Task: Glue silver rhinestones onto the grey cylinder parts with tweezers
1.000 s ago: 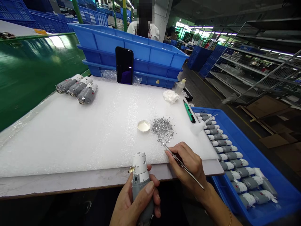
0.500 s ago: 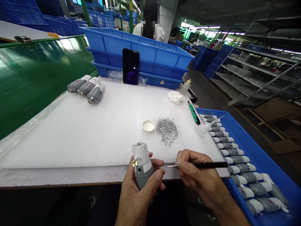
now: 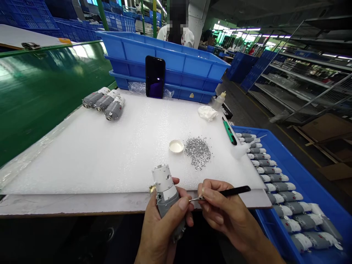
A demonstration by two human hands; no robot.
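Observation:
My left hand point(image 3: 165, 223) is wrapped round a white and grey model spacecraft point(image 3: 165, 183), its white end pointing up and away from me. A small gold part sticks out on its left side. Between the thumb and fingers of my right hand point(image 3: 220, 201) are black tweezers point(image 3: 236, 190), lying nearly level. Their silver tip is at my left thumb, beside the model; whether it grips anything is too small to tell. Beyond the hands, a heap of small silvery pieces point(image 3: 198, 151) lies on the white foam sheet point(image 3: 110, 157), next to a shallow round cap point(image 3: 176, 146) with pale contents.
Several similar models point(image 3: 115, 108) lie at the back left; more fill a blue tray point(image 3: 275, 141) on the right. A green utility knife point(image 3: 229, 132), crumpled tissue point(image 3: 207, 113) and dropper bottle point(image 3: 219, 101) lie at the right. A phone point(image 3: 155, 77) leans on stacked blue crates point(image 3: 192, 77).
My right hand has moved left, bringing the tweezers' tip from a gap away up to my left thumb. The model has tilted slightly to the left. The view has shifted a little.

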